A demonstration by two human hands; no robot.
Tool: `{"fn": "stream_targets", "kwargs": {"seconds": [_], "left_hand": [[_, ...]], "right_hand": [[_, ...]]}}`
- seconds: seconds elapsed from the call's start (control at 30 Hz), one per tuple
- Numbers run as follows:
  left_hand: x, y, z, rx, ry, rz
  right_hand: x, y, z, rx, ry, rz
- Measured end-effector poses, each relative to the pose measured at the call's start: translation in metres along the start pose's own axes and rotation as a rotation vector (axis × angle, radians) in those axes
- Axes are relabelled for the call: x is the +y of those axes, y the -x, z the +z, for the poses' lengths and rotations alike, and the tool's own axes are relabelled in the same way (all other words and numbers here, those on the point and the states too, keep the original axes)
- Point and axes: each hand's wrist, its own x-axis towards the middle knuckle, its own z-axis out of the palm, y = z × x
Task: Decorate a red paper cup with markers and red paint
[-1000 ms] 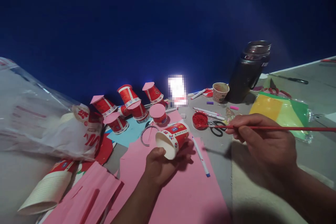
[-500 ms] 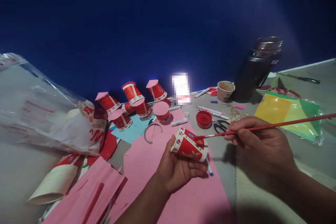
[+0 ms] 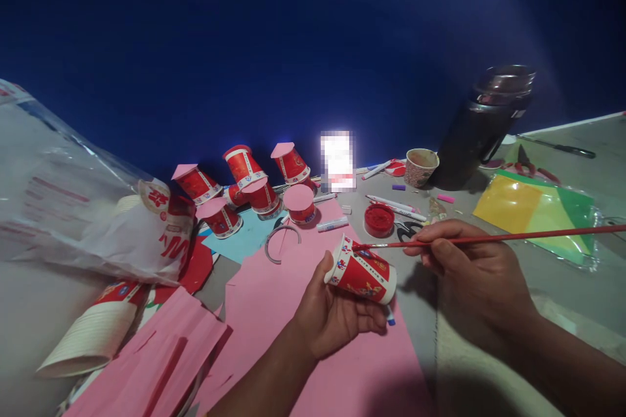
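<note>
My left hand [image 3: 337, 319] holds a red and white paper cup [image 3: 364, 273] tilted on its side, thumb at the rim and fingers beneath. In my right hand [image 3: 464, 267] is a long red paintbrush [image 3: 513, 236], pinched near its bristle end. The bristles touch the cup's printed side close to the white rim at its left. Just behind the cup stands a round tub of red paint [image 3: 379, 220]. Pink paper [image 3: 313, 287] lies under my left hand.
Several red cups topped with pink paper [image 3: 300, 203] stand behind. Plastic bag [image 3: 98, 208] and stacked cups [image 3: 90, 335] are at left. Black scissors [image 3: 408, 230], markers [image 3: 401, 205], a small cup [image 3: 421, 166], a dark bottle [image 3: 482, 127] and a yellow-green packet [image 3: 538, 215] lie or stand right.
The brush tip has moved left along the cup, nearer its rim. My right hand has shifted left, and the cup has turned slightly and sits a little farther right.
</note>
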Motion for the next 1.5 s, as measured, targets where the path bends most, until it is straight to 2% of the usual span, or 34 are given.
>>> {"fn": "stream_targets", "kwargs": {"seconds": [0.33,0.67,0.9,1.37,1.5], "left_hand": [[-0.0019,-0.0023,-0.0025,0.023,-0.017,0.007],[0.0003,-0.0011,0.002,0.066,-0.076,-0.008],[0.0006,-0.001,0.0029,0.071,-0.077,-0.007],[-0.0017,-0.0021,-0.0027,0.045,-0.048,0.025],[-0.0018,-0.003,-0.0035,0.043,-0.046,0.03]], "right_hand": [[0.0063,-0.0007,-0.0002,-0.012,0.05,-0.02],[-0.0003,0.0009,0.0051,-0.017,0.063,-0.06],[0.0009,-0.001,0.0013,-0.015,0.053,-0.063],[-0.0002,-0.0032,0.0004,0.014,-0.041,0.04],[-0.0005,-0.0022,0.0011,-0.025,-0.046,0.068]]}}
